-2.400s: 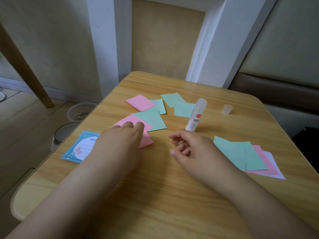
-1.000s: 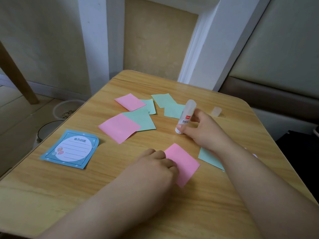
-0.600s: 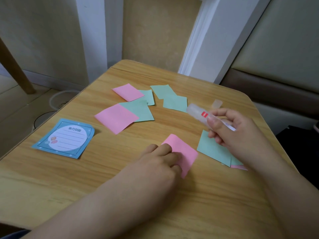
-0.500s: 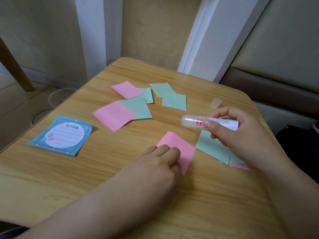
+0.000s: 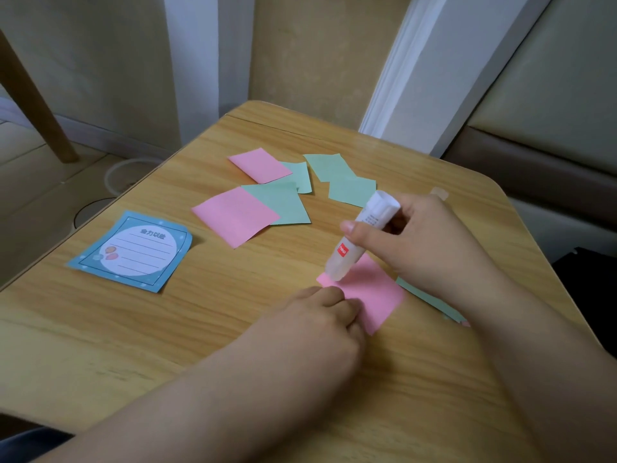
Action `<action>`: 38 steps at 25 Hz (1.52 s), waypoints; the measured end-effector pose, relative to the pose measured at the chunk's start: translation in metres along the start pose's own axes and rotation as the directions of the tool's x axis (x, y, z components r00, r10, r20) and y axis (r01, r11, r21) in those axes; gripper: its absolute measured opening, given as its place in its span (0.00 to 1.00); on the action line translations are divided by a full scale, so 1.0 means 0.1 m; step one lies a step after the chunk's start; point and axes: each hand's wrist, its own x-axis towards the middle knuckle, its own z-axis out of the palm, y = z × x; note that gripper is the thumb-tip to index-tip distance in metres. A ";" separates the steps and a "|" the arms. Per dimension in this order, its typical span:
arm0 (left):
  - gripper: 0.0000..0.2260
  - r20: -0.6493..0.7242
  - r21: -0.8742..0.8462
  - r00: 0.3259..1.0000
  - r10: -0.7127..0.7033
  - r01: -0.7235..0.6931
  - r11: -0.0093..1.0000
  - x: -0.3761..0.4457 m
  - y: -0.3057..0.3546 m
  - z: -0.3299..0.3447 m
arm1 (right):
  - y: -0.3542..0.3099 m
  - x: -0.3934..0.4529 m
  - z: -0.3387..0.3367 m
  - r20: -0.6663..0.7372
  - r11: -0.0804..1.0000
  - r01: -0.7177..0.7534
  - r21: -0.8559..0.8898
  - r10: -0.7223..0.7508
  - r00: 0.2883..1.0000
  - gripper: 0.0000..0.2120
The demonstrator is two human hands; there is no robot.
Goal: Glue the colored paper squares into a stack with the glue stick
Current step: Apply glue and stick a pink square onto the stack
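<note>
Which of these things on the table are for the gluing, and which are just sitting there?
For the gluing:
- glue stick, held by the right hand, tip on the near pink square
- left hand, holding that square down
- loose pink and green squares
- green squares under the right arm

Just sitting there:
- blue note card
- small clear cap

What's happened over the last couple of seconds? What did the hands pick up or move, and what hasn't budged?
The right hand took the white glue stick from where it stood, tipped it over and brought its end down onto the near pink paper square. The left hand slid that square toward the person and presses it flat. The other pink and green squares, blue note card and clear cap stayed put.
</note>
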 end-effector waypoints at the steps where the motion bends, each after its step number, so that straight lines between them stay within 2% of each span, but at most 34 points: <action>1: 0.09 -0.006 0.001 1.000 -0.004 0.004 1.000 0.00 0.00 0.01 | -0.01 0.00 0.02 0.020 1.000 0.000 -0.006 0.001 1.000 0.15; 11: 0.10 0.047 -0.058 0.998 -0.048 0.051 0.997 0.01 0.02 -0.03 | 0.08 -0.01 0.02 0.038 1.000 -0.009 0.012 0.008 0.999 0.15; 18: 0.10 0.110 -0.116 0.992 -0.065 0.078 0.990 0.01 0.01 -0.09 | 0.31 0.05 -0.11 -0.027 0.992 -0.076 0.096 0.079 0.997 0.11; 28: 0.10 0.117 -0.103 0.991 -0.063 0.076 0.992 0.00 0.04 -0.13 | 0.29 0.08 -0.24 -0.121 0.998 -0.049 0.026 0.052 0.991 0.13; 30: 0.08 0.114 -0.104 0.992 -0.063 0.074 0.992 -0.01 0.03 -0.13 | 0.21 0.01 -0.23 -0.101 0.998 -0.020 0.068 0.027 0.995 0.14; 34: 0.07 0.092 -0.087 0.995 -0.037 0.045 0.995 -0.02 0.05 -0.14 | 0.18 -0.12 -0.09 0.033 0.995 -0.018 0.099 0.015 0.999 0.14; 38: 0.08 0.113 -0.100 0.993 -0.046 0.057 0.993 -0.02 0.05 -0.12 | 0.23 -0.13 -0.04 0.061 0.989 -0.043 0.143 0.035 0.998 0.11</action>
